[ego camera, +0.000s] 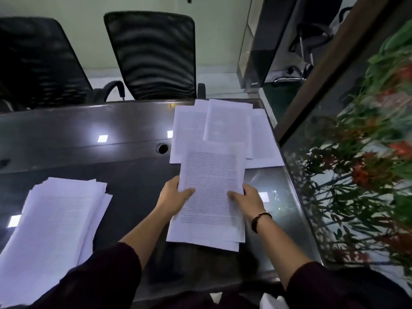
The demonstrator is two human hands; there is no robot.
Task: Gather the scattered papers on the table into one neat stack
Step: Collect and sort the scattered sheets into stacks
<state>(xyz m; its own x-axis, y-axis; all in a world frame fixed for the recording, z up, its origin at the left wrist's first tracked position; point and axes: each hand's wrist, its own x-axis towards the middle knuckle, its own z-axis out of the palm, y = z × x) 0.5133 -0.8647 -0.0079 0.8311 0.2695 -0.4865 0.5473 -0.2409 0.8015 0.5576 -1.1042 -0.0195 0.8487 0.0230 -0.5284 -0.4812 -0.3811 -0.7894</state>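
glossy dark table; both hands grip rectangular sheets.

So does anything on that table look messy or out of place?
Yes. The loose sheets at the far right overlap at odd angles, and the big pile on the left is fanned, its edges uneven.

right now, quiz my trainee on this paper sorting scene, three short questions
1. True or false: both hands grip the same sheaf of printed white sheets.
2. Which wrist wears the dark band: A left, B right?
3. Fill in: the loose overlapping white pages lie ___ the held sheaf, toward the black mesh chairs.

Key: 1 true: left hand and right hand each pinch a side edge. 2 B. 3 beyond. The big fanned white pile sits apart on the dark glossy table.
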